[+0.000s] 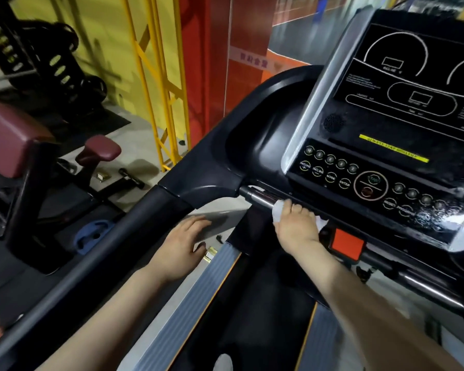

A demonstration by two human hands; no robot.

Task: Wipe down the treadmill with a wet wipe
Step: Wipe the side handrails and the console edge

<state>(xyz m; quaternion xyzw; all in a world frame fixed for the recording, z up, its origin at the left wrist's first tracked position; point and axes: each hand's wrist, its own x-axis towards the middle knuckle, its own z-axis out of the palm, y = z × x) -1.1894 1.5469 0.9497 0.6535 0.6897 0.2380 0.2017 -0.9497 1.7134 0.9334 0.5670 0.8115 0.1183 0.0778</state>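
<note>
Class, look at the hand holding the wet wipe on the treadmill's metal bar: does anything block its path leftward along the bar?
Nothing visible does. The right hand grips the wet wipe around the metal bar, and the bare stretch to its left runs unobstructed to the black handrail joint. The left hand hangs lower, off the bar.

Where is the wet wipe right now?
In the head view, the wet wipe is wrapped under the right hand on the chrome bar, just below the console's button panel.
</note>
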